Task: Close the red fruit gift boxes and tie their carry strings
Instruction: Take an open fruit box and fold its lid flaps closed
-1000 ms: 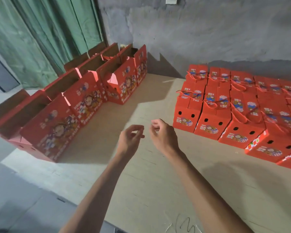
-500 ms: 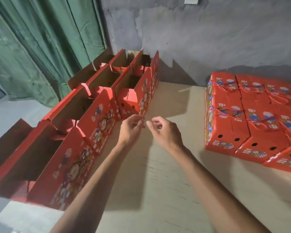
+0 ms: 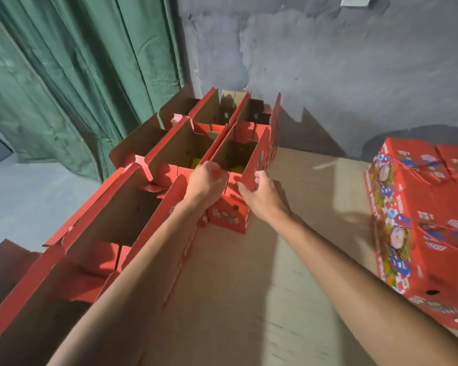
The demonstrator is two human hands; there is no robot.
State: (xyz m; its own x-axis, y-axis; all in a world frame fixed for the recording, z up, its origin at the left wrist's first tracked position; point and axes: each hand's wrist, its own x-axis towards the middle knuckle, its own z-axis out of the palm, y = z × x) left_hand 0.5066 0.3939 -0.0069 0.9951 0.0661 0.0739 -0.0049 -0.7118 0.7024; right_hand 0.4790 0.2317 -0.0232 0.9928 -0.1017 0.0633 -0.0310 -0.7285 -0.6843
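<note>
An open red fruit gift box stands at the near end of a row of open boxes, its brown inside and some yellow contents showing. My left hand grips the box's left top flap at its near corner. My right hand holds the right flap's near edge, fingers curled around it. No carry string is visible on this box.
Several more open red boxes run from the near left to the back wall. Closed red boxes with tied strings are packed at the right. All stand on a pale board. A green curtain hangs at the left.
Both hands were held together, empty, above the board. They have reached forward and taken hold of the open box's two top flaps. The view has swung left and nearer.
</note>
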